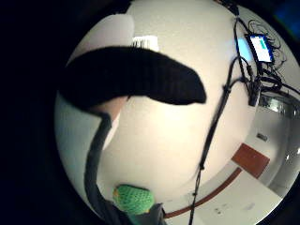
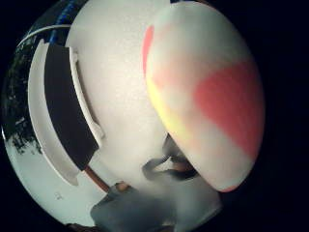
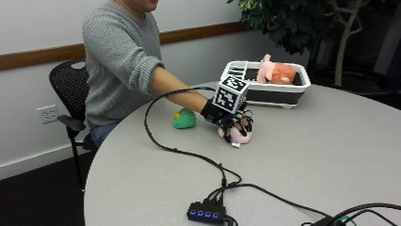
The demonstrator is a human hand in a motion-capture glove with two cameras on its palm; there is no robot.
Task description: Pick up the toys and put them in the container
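Outside view: a pink plush toy [image 3: 238, 136] is gripped by the gloved right hand [image 3: 230, 120] on the surface [image 3: 325, 141]; a green toy [image 3: 184, 119] and the container [image 3: 266, 84] are seen nearby.

White wall [image 3: 37, 28] with wood rail [image 3: 37, 55] — black chair [image 3: 66, 82], potted tree [image 3: 294, 23].

Black mesh chair [image 3: 69, 84] behind person; potted tree [image 3: 300, 23] beyond round grey table [image 3: 325, 155].

Even indoor light, soft shadows, blurred palm views
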